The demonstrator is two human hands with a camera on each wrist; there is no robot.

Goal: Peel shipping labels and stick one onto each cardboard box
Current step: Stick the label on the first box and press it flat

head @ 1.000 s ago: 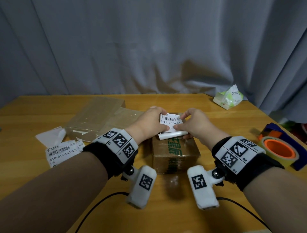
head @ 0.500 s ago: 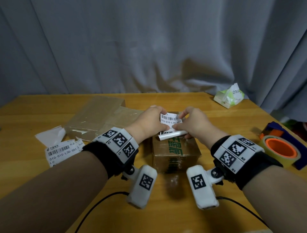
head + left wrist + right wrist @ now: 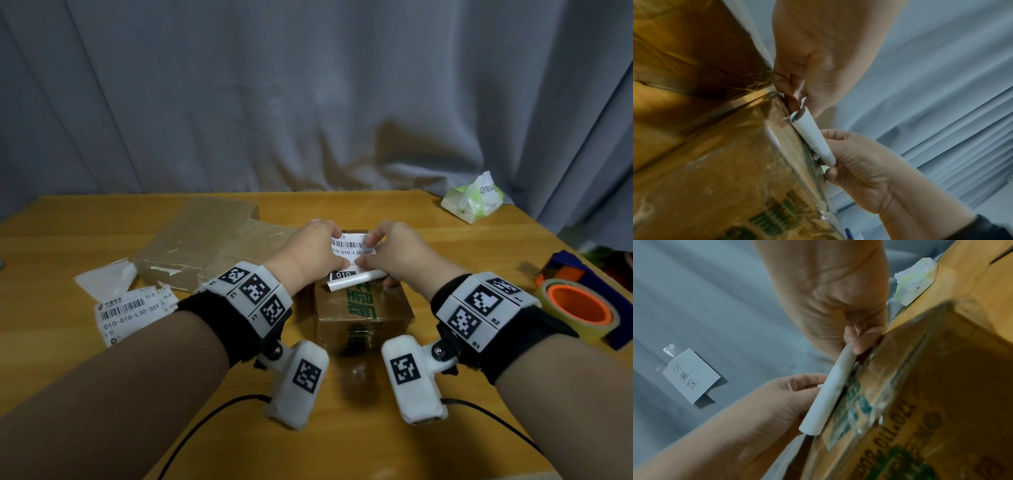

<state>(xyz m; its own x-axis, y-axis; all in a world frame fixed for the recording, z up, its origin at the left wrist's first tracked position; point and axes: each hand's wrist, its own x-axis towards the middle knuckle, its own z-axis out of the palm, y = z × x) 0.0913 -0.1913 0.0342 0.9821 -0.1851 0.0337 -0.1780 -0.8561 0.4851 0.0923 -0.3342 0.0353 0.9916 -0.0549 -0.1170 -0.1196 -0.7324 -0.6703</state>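
The curled backing strip (image 3: 356, 283) has rolled lower under the label (image 3: 352, 247).
Left hand (image 3: 310, 253) and right hand (image 3: 394, 255) both pinch it above the cardboard box (image 3: 361, 308); next, press it flat.

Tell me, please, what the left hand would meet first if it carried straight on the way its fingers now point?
Probably the right hand. The left hand points across the shipping label that both pinch above the small cardboard box, their fingertips nearly touching. Depth is unclear, so it might instead slide over the label first.
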